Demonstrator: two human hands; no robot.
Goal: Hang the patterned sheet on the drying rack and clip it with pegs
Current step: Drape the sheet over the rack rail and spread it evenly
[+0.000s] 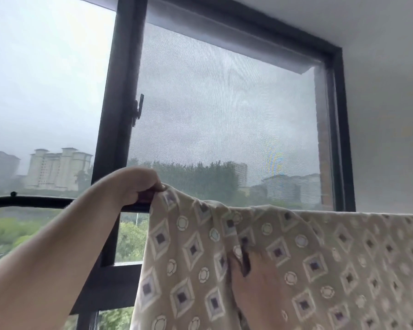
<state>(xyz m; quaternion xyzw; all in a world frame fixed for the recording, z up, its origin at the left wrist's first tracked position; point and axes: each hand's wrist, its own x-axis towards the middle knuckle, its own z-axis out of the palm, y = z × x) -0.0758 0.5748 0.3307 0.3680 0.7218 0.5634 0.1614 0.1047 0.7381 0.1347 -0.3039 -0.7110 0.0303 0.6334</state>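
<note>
A bare left forearm [69, 246] meets the left hand [136, 186]; right hand [260, 282] blurred.

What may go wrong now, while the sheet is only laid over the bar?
1. Nothing clips the patterned sheet yet. It only drapes over the rack bar, so it may slide off if the left hand releases the corner.
2. The cloth is bunched in a fold near that corner. Pegged like this, it would probably dry unevenly.
3. The right hand is blurred low on the sheet. A tug there might drag the cloth down.
</note>
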